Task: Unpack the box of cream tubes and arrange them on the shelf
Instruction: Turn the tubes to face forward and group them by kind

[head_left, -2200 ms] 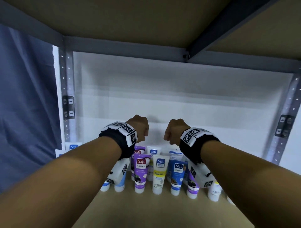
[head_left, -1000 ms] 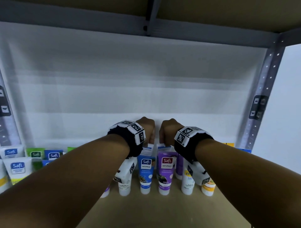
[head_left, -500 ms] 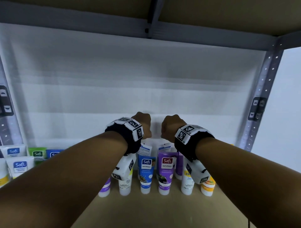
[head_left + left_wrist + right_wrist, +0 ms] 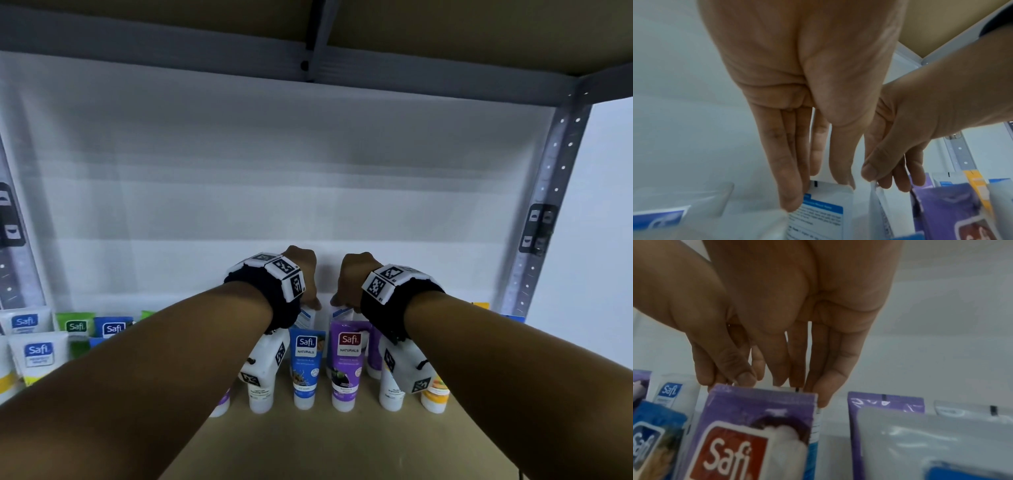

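Note:
Cream tubes stand cap-down in rows on the brown shelf board (image 4: 342,445). My left hand (image 4: 310,301) (image 4: 820,193) reaches down to the back row. Its thumb and straight fingers pinch the crimped top of a white tube with a blue label (image 4: 306,317) (image 4: 822,214). Right beside it, my right hand (image 4: 337,301) (image 4: 797,389) pinches the top of another white tube (image 4: 342,313) (image 4: 816,426). A blue Safi tube (image 4: 305,363) and a purple Safi tube (image 4: 347,363) (image 4: 756,418) stand in front of these. The box is not in view.
More white, green and blue tubes (image 4: 34,353) line the shelf's left end, and an orange-capped tube (image 4: 435,394) stands at the right of the group. A grey upright (image 4: 548,205) bounds the right side. The upper shelf board (image 4: 308,20) hangs close overhead. The white back wall is just behind the hands.
The view has shifted right along the shelf since the oldest frame. Both hands stay side by side over the back row and have dipped slightly onto the tube tops.

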{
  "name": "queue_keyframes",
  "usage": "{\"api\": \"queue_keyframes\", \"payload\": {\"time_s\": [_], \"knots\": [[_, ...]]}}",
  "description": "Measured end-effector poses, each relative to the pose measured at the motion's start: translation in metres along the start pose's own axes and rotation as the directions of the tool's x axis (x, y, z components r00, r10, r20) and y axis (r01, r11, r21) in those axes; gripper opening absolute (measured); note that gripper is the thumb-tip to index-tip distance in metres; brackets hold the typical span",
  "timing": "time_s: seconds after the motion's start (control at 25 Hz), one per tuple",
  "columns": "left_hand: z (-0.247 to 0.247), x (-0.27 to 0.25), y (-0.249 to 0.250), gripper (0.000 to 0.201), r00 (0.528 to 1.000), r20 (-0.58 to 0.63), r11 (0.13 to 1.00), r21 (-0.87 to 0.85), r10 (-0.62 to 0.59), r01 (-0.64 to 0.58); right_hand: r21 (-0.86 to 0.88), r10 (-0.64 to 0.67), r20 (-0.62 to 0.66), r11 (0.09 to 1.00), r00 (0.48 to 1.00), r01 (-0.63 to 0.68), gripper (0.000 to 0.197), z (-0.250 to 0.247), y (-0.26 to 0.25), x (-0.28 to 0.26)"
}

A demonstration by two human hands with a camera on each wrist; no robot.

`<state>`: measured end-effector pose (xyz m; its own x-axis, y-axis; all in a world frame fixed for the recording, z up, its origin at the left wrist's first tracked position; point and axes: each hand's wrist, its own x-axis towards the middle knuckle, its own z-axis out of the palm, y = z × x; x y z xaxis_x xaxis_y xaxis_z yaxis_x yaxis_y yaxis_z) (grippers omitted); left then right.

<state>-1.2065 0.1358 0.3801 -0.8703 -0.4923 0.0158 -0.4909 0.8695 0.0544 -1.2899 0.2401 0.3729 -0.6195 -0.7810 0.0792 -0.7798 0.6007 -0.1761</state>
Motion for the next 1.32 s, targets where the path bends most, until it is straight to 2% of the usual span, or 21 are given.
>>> {"api": "queue_keyframes", "payload": {"time_s": [0.12, 0.28, 0.4, 0.48, 0.6, 0.72, 1.0, 1.32], "knots": [[0.0, 0.004, -0.008, 0.03, 0.999, 0.017, 0.999, -0.022, 0.034, -0.034, 0.019, 0.003, -0.006, 1.0, 1.0, -0.003, 0.034, 0.003, -0.001, 0.004], [0.0, 0.002, -0.015, 0.042, 0.994, 0.037, 0.995, -0.028, 0.1, -0.099, 0.041, 0.019, -0.008, 0.999, 1.0, -0.019, 0.028, 0.0, -0.004, 0.005], [-0.001, 0.001, -0.019, 0.036, 0.991, 0.029, 0.991, -0.034, 0.131, -0.13, -0.009, -0.062, 0.063, 0.998, 0.996, 0.062, 0.03, 0.0, -0.003, 0.006], [-0.004, -0.001, -0.022, 0.033, 0.988, 0.016, 0.986, -0.058, 0.157, -0.155, -0.045, -0.095, 0.07, 0.994, 0.993, 0.098, 0.017, -0.002, -0.002, 0.005], [-0.005, -0.004, -0.022, 0.032, 0.978, 0.031, 0.978, -0.054, 0.205, -0.203, -0.078, -0.123, 0.019, 0.989, 0.992, 0.124, 0.024, -0.002, 0.002, 0.004], [-0.006, -0.005, -0.022, 0.03, 0.969, 0.048, 0.97, -0.035, 0.243, -0.242, -0.143, -0.192, 0.063, 0.969, 0.979, 0.2, 0.028, -0.004, 0.004, 0.003], [-0.003, -0.002, -0.026, 0.026, 0.965, 0.026, 0.964, -0.058, 0.261, -0.259, 0.051, -0.198, 0.126, 0.98, 0.972, 0.193, 0.028, -0.007, 0.004, 0.003], [-0.002, -0.003, -0.028, 0.023, 0.96, 0.025, 0.959, -0.062, 0.278, -0.276, 0.121, -0.199, 0.12, 0.975, 0.973, 0.185, 0.032, -0.003, 0.009, 0.004]]}}
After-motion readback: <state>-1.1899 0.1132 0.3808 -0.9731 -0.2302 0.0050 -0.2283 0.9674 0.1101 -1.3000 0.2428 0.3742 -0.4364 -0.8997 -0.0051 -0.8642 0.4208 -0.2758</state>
